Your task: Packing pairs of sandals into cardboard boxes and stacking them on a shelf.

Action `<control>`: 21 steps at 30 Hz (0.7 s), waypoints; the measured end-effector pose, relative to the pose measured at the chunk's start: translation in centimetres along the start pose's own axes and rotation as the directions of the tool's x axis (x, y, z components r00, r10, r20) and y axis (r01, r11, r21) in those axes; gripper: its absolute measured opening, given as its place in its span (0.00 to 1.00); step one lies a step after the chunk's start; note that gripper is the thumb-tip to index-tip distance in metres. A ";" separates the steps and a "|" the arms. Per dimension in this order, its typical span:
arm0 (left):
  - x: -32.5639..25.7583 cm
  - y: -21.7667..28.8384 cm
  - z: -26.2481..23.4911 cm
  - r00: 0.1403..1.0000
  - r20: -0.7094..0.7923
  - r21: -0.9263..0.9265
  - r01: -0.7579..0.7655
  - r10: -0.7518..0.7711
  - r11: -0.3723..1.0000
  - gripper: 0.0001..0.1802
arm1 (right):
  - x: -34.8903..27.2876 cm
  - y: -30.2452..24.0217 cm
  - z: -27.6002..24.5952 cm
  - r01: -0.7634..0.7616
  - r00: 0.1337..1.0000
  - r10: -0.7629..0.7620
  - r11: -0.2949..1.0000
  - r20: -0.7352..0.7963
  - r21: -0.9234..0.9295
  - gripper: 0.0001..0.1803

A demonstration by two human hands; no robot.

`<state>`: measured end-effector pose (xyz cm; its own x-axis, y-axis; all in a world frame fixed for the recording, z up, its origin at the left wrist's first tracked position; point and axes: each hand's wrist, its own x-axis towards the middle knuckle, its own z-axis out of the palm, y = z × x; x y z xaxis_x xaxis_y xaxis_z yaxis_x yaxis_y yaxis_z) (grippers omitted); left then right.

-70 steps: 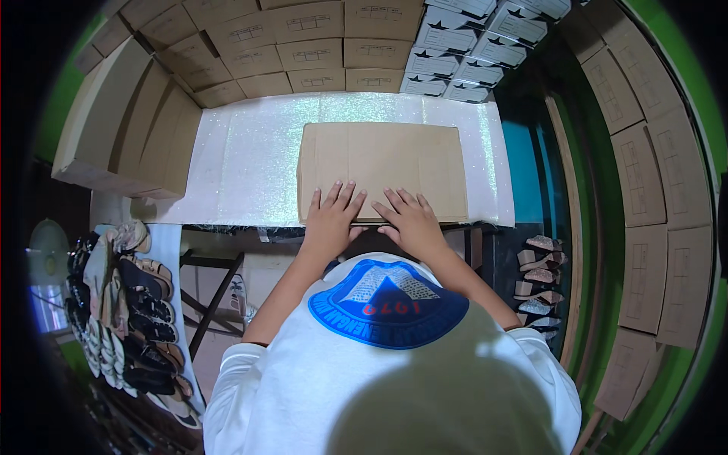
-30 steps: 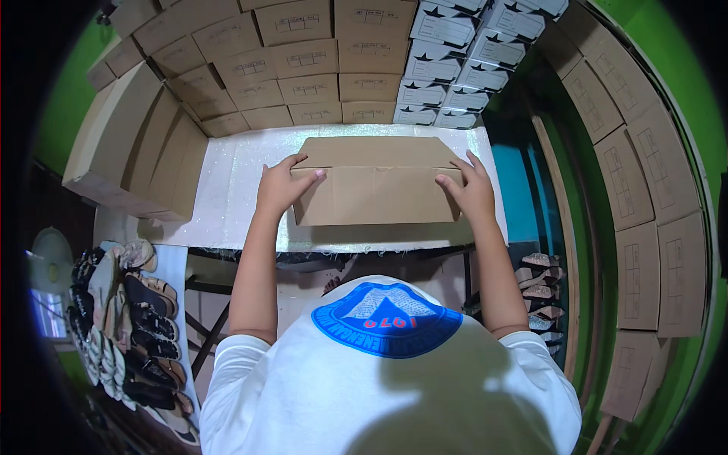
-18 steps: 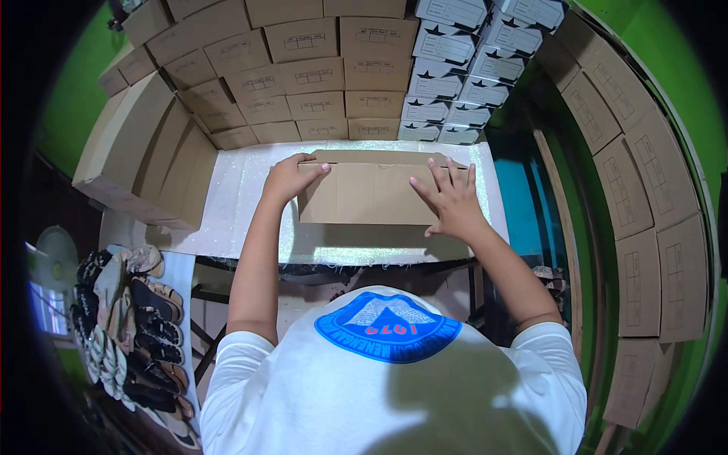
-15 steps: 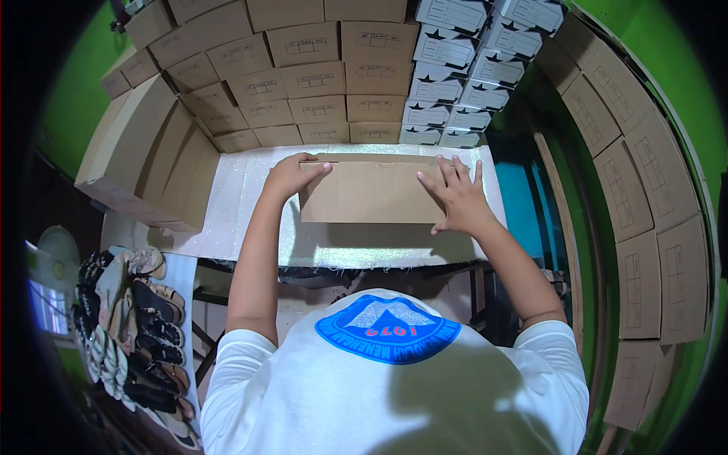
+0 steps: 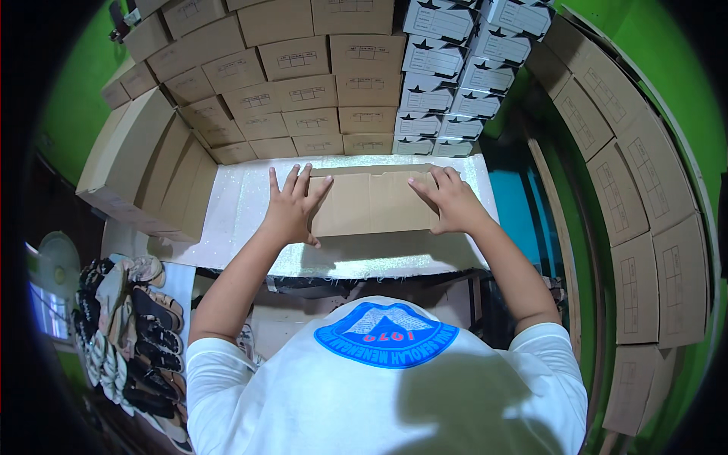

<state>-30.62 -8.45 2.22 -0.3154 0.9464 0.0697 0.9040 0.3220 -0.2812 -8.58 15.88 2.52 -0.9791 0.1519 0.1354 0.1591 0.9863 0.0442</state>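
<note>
A long brown cardboard box [image 5: 371, 202] lies on the white sparkly table, between my two hands. A narrow strip of cardboard runs along its far edge. My left hand [image 5: 290, 208] is at the box's left end, open with its fingers spread; the index fingertip touches the top, and the thumb is beside the near left corner. At the right end rests my right hand [image 5: 459, 205], its fingers apart, slightly bent and laid over the top toward the far edge. Its thumb points at the near edge. The box's underside is hidden.
Brown boxes [image 5: 296, 61] form a stacked wall behind the table, beside white boxes with black stars [image 5: 432, 57]. Large brown boxes [image 5: 152, 171] stand at the table's left end. More boxes [image 5: 633, 262] line the right wall. Shoes and sandals [image 5: 136, 341] lie at lower left.
My left hand has shifted from the far left corner toward me, and its fingers have spread. My right hand's fingers are more bent. The view has shifted slightly.
</note>
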 end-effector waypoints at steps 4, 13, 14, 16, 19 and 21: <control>-0.2 0.8 0.4 0.999 -0.040 0.020 0.021 -0.020 1.000 0.67 | -0.5 0.1 0.4 0.021 0.999 -0.021 1.000 -0.042 0.008 0.55; -3.3 2.7 1.5 0.983 -0.170 -0.054 0.061 -0.069 0.997 0.63 | -3.4 -1.3 0.8 0.064 0.990 -0.067 0.998 -0.124 -0.028 0.51; -3.8 3.1 1.6 0.983 -0.168 -0.050 0.067 -0.074 0.997 0.63 | -3.9 -1.4 1.0 0.070 0.989 -0.072 0.997 -0.127 -0.025 0.51; -4.8 4.1 1.9 0.970 -0.225 -0.072 0.081 -0.096 0.994 0.61 | -4.8 -1.5 1.6 0.091 0.980 -0.095 0.995 -0.176 -0.030 0.49; -6.0 5.2 2.2 0.960 -0.260 -0.072 0.085 -0.101 0.994 0.60 | -6.4 -1.5 2.4 0.117 0.965 -0.117 0.993 -0.233 -0.012 0.48; -6.7 5.8 2.2 0.953 -0.290 -0.047 0.081 -0.091 0.996 0.59 | -7.5 -1.6 2.5 0.121 0.962 -0.122 0.992 -0.245 -0.018 0.47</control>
<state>-23.85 -12.97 -1.98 -0.2991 0.8797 0.3697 0.8882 0.3983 -0.2292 -1.84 13.31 -1.08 -0.9299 0.0098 0.3677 0.0415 0.9961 0.0783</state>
